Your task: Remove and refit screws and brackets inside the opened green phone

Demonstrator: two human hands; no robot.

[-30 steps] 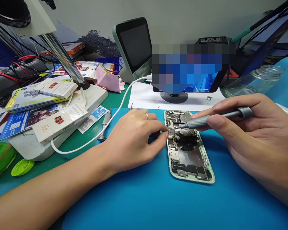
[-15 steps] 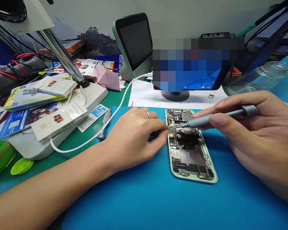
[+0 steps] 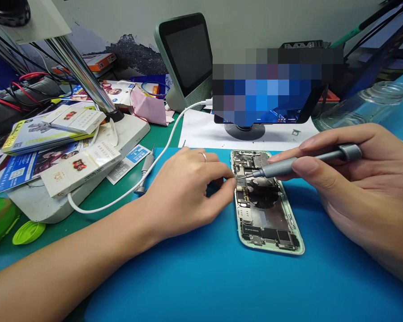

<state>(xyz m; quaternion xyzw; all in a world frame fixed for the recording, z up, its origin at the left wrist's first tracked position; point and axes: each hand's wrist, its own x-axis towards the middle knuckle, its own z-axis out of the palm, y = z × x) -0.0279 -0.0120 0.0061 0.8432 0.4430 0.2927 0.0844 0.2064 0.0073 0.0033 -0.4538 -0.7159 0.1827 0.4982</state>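
Observation:
An opened phone (image 3: 265, 223) with a pale green frame lies on the blue mat, its circuit boards and metal inner plate bare. Along its upper left edge, the thumb and forefinger of my left hand (image 3: 191, 192) come together and hold the frame. A grey precision screwdriver (image 3: 278, 169) with a knurled grip is held by my right hand (image 3: 356, 192), thumb below and fingers above. Its thin shaft slants down leftward, with the tip at the board near my left fingertips. Whether the tip sits in a screw is too small to tell.
Another screwdriver (image 3: 147, 167) lies left of my left hand, beside a white cable (image 3: 121, 208). Behind the phone, a partly blurred screen (image 3: 300, 114) stands on a round base. A glass jar (image 3: 362, 107) lies at right; boxes (image 3: 82, 167) crowd the left.
The view has shifted very slightly. Both hands, the screwdriver and the phone keep nearly the same positions relative to one another.

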